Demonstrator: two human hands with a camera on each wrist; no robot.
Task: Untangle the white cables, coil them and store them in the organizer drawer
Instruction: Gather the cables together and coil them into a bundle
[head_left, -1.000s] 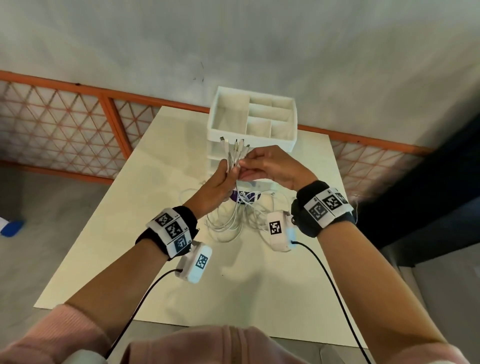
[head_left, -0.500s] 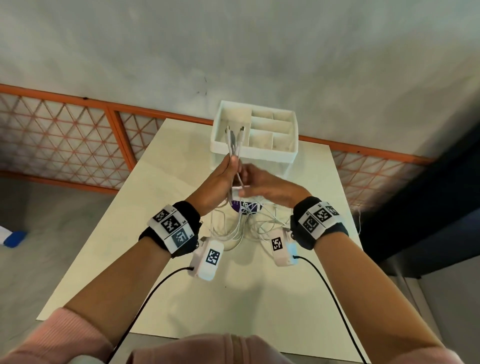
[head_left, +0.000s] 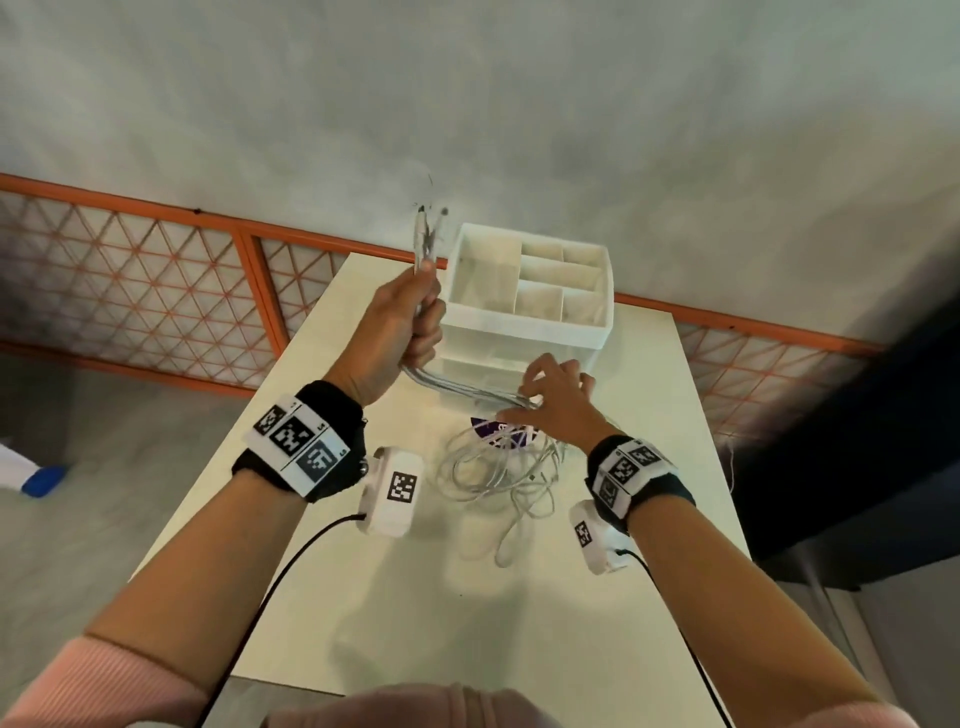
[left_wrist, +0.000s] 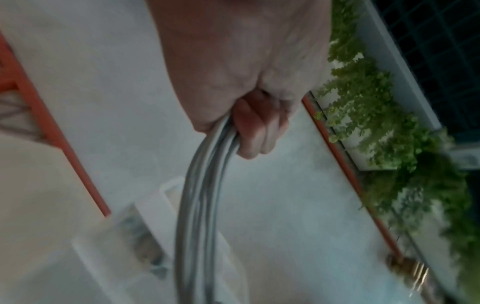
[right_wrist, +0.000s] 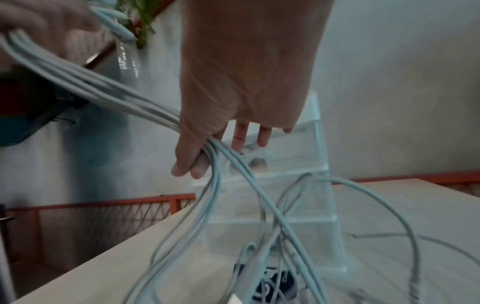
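Hands (head_left: 400, 327) apart, white cables (head_left: 457, 387) stretched between.

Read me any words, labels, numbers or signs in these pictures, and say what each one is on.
No text reads clearly.
Wristbands: black-and-white square code markers with tiny characters beside them, too small to read.
Wrist cameras: square code markers, no words.
Purple round label on the table under the white cables: white lettering, covered and blurred, unreadable.

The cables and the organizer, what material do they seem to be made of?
The cables: probably a soft rubbery plastic sheath, matte white; they bend in loose loops and sag between the hands. The organizer: likely hard plastic, white on top with smooth thin walls; its lower part looks translucent in the right wrist view, though that view is blurred.
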